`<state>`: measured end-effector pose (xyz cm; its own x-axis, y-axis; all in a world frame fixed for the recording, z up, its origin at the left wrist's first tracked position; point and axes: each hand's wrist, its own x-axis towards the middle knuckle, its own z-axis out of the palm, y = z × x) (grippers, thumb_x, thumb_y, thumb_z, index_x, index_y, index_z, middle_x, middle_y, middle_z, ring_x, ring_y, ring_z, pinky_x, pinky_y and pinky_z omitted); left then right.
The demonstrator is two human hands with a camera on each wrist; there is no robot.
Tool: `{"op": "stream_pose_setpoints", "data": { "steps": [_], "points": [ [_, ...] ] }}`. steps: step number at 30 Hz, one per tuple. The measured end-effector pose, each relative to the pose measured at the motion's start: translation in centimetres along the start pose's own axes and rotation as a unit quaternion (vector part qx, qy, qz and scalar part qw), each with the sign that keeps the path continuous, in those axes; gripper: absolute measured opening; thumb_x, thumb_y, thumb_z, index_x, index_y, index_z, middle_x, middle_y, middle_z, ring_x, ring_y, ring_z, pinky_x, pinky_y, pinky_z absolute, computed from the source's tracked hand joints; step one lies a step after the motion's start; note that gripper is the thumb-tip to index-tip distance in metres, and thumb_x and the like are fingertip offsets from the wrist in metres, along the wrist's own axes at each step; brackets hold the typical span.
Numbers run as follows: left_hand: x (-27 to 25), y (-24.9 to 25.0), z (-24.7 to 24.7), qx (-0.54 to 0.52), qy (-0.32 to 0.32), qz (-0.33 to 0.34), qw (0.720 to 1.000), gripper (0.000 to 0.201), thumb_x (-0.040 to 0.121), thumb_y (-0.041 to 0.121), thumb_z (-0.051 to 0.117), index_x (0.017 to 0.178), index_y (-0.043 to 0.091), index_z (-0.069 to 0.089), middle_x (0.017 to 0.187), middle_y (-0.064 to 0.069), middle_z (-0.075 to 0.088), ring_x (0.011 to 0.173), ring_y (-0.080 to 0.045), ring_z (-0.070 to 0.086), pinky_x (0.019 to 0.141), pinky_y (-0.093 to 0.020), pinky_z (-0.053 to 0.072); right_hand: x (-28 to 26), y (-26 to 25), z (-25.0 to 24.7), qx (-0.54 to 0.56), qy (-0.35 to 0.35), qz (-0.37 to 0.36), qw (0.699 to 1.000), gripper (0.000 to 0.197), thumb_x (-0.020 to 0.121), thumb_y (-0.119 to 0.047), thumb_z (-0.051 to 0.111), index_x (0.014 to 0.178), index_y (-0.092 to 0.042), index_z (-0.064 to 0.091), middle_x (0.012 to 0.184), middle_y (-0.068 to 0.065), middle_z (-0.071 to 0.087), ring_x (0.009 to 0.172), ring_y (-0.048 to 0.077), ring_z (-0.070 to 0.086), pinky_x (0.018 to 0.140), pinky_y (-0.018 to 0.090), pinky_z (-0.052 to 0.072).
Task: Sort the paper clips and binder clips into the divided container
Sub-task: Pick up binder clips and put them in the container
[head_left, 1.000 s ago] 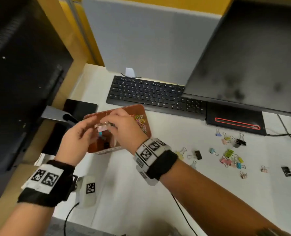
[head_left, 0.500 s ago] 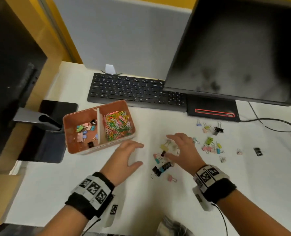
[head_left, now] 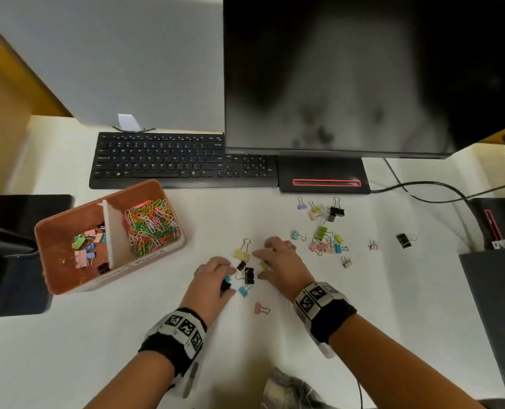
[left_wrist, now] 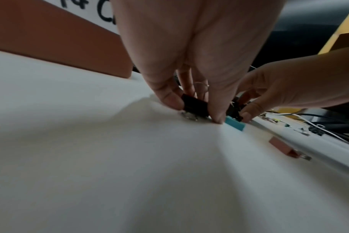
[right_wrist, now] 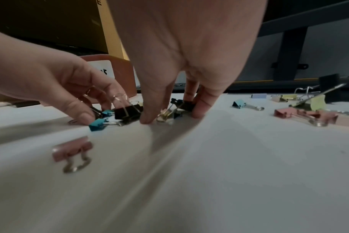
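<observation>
A pink divided container (head_left: 40, 252) stands at the left; coloured paper clips (head_left: 150, 222) fill its right compartment and binder clips (head_left: 87, 246) lie in its left one. My left hand (head_left: 215, 278) pinches a black binder clip (left_wrist: 194, 104) against the table. My right hand (head_left: 277, 261) curls thumb and fingers round a yellow binder clip (right_wrist: 165, 114), with a small black one (right_wrist: 186, 104) beside it. Between the hands lie a large yellow clip (head_left: 242, 254), a black clip (head_left: 248, 275), a teal clip (head_left: 243, 291) and a pink clip (head_left: 260, 308).
More binder clips (head_left: 325, 240) are scattered to the right, another group (head_left: 328, 211) sits near the monitor base (head_left: 322, 175), and a lone black clip (head_left: 403, 240) lies further right. A keyboard (head_left: 168, 160) and monitor (head_left: 363, 69) stand behind. Cables (head_left: 437, 190) run at the right.
Both hands left the container and came right to the loose clips. The left hand, flat on the table half a second ago, now pinches a black clip; the right hand's fingers closed on clips.
</observation>
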<state>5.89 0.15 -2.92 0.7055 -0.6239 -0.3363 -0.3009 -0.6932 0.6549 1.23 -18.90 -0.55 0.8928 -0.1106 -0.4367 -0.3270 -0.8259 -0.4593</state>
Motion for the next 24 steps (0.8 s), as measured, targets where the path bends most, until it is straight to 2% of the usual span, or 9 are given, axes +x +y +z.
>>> {"op": "stream_pose_setpoints", "data": {
  "steps": [3, 6, 9, 11, 14, 17, 20, 22, 24],
  "points": [
    [0.1, -0.3, -0.6, -0.036, 0.013, -0.022, 0.999, 0.037, 0.072, 0.014, 0.07, 0.106, 0.023, 0.058, 0.109, 0.011, 0.049, 0.094, -0.017, 0.053, 0.09, -0.036, 0.048, 0.3, 0.1, 0.0, 0.027, -0.01, -0.002, 1.0, 0.023, 0.085, -0.019, 0.062, 0.108, -0.017, 0.064, 0.11, 0.003, 0.049, 0.101, 0.02, 0.042, 0.09, 0.03, 0.041],
    [0.2, 0.0, -0.8, -0.054, 0.043, -0.055, 0.996, 0.047, 0.071, 0.012, 0.068, 0.115, 0.021, 0.054, 0.107, 0.007, 0.05, 0.095, -0.017, 0.053, 0.09, -0.033, 0.047, 0.7, 0.1, -0.1, 0.038, -0.036, -0.002, 0.999, 0.017, 0.085, -0.019, 0.062, 0.102, -0.016, 0.063, 0.095, -0.001, 0.046, 0.092, 0.017, 0.042, 0.081, 0.025, 0.034],
    [0.4, 0.0, -0.7, -0.052, 0.047, -0.073, 0.995, 0.049, 0.07, 0.011, 0.068, 0.117, 0.018, 0.055, 0.11, 0.0, 0.051, 0.098, -0.018, 0.053, 0.091, -0.03, 0.046, 1.0, 0.0, -0.2, 0.034, -0.046, -0.015, 0.998, 0.016, 0.084, -0.016, 0.062, 0.1, -0.014, 0.062, 0.098, 0.003, 0.052, 0.093, 0.019, 0.047, 0.08, 0.023, 0.034],
    [0.5, 0.0, -0.9, -0.056, 0.044, -0.08, 0.994, 0.045, 0.07, 0.011, 0.068, 0.113, 0.018, 0.057, 0.107, 0.0, 0.049, 0.093, -0.018, 0.055, 0.089, -0.03, 0.048, 1.0, -0.1, -0.2, 0.031, -0.045, -0.026, 0.998, 0.012, 0.085, -0.014, 0.061, 0.097, -0.014, 0.062, 0.101, 0.005, 0.057, 0.094, 0.019, 0.049, 0.079, 0.022, 0.036],
    [0.6, -0.2, -1.2, -0.052, 0.052, -0.087, 0.993, 0.03, 0.071, 0.011, 0.068, 0.101, 0.015, 0.063, 0.096, 0.0, 0.047, 0.08, -0.016, 0.055, 0.082, -0.027, 0.049, 0.9, 0.0, 0.2, 0.027, -0.043, -0.032, 0.998, 0.007, 0.084, -0.012, 0.059, 0.09, -0.015, 0.06, 0.093, 0.005, 0.064, 0.089, 0.019, 0.052, 0.074, 0.023, 0.039],
    [0.4, -0.7, -1.5, -0.05, 0.07, -0.084, 0.993, 0.021, 0.07, 0.01, 0.069, 0.091, 0.013, 0.067, 0.092, -0.001, 0.048, 0.077, -0.017, 0.055, 0.079, -0.027, 0.048, 0.7, 0.1, 0.5, 0.047, -0.034, -0.024, 0.998, 0.006, 0.082, -0.014, 0.061, 0.085, -0.018, 0.059, 0.086, 0.005, 0.064, 0.084, 0.019, 0.054, 0.07, 0.023, 0.04],
    [-0.1, -1.0, -2.2, -0.049, 0.071, -0.08, 0.993, 0.013, 0.07, 0.01, 0.068, 0.08, 0.018, 0.066, 0.088, 0.0, 0.055, 0.076, -0.017, 0.057, 0.076, -0.029, 0.05, 0.5, -0.2, 0.0, 0.058, -0.012, -0.039, 0.997, 0.004, 0.083, -0.015, 0.061, 0.084, -0.018, 0.059, 0.082, 0.005, 0.064, 0.081, 0.017, 0.053, 0.068, 0.023, 0.04],
    [-0.6, -1.0, -2.8, -0.07, 0.077, -0.091, 0.99, 0.013, 0.07, 0.011, 0.069, 0.074, 0.022, 0.065, 0.085, -0.001, 0.058, 0.073, -0.013, 0.058, 0.072, -0.024, 0.046, 0.1, -0.9, -1.1, 0.068, 0.014, -0.055, 0.996, 0.002, 0.084, -0.014, 0.06, 0.084, -0.016, 0.06, 0.081, 0.004, 0.064, 0.082, 0.017, 0.051, 0.067, 0.023, 0.04],
    [-1.8, -0.7, -3.9, -0.093, 0.098, -0.112, 0.985, 0.011, 0.071, 0.014, 0.072, 0.078, 0.022, 0.068, 0.086, -0.002, 0.062, 0.076, -0.013, 0.059, 0.072, -0.02, 0.045, -0.2, -2.5, -2.4, 0.078, 0.034, -0.079, 0.993, 0.003, 0.084, -0.014, 0.059, 0.084, -0.017, 0.06, 0.081, 0.002, 0.065, 0.083, 0.017, 0.052, 0.07, 0.025, 0.044]
  ]
}}
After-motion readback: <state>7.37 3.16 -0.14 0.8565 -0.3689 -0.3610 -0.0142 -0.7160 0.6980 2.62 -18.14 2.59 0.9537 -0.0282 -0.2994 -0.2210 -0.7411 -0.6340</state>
